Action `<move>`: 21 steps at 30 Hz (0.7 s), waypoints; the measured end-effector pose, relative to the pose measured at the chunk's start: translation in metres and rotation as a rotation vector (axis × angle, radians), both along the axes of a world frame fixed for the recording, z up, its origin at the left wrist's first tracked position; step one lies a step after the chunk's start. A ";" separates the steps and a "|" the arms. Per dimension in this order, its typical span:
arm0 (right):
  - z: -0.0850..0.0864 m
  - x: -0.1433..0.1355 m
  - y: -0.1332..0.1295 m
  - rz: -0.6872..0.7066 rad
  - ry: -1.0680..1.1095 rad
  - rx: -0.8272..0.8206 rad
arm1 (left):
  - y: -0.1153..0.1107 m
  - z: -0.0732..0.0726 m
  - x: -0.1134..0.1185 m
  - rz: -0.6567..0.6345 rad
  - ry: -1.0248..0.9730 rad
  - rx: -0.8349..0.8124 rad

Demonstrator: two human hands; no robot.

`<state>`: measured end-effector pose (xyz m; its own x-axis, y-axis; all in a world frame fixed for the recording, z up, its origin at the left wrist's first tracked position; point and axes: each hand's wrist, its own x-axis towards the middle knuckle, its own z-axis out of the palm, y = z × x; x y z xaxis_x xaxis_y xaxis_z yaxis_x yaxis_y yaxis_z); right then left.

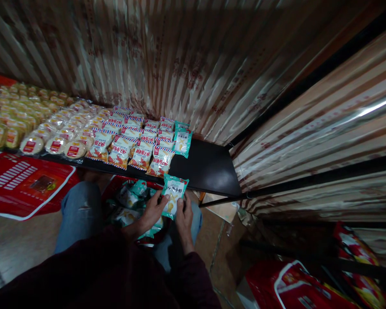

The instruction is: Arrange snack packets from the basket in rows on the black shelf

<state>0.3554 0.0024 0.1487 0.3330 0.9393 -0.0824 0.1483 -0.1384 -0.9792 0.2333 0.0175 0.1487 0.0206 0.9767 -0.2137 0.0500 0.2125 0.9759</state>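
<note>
While both hands, left [152,213] and right [184,216], are pinching the teal packet [174,196] by its sides, its printed front is staying readable.

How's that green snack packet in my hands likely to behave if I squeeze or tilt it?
The green packet looks puffed, so it would probably give under pressure. Its glossy film may feel slippery. Pieces pictured on the front suggest small, light contents that might shift when tilted.
</note>
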 end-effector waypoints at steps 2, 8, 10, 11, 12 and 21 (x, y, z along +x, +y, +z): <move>0.002 0.003 0.004 -0.032 -0.043 0.022 | 0.003 -0.001 0.006 0.012 -0.007 0.012; 0.004 0.006 0.014 -0.117 -0.048 0.050 | 0.016 0.008 0.018 0.047 -0.009 0.030; 0.004 0.008 0.018 -0.132 -0.053 0.053 | 0.020 0.010 0.021 0.054 0.001 0.034; 0.004 0.009 0.020 -0.140 -0.055 0.056 | 0.022 0.011 0.023 0.055 0.009 0.035; 0.004 0.011 0.022 -0.147 -0.058 0.058 | 0.024 0.011 0.024 0.055 0.018 0.036; -0.004 0.031 0.048 -0.100 -0.037 0.046 | 0.046 0.012 0.042 0.087 0.038 0.076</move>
<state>0.3867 0.0504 0.1448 0.4276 0.9036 -0.0261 0.1720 -0.1097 -0.9790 0.2749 0.0636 0.1612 -0.0718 0.9878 -0.1380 0.0720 0.1432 0.9871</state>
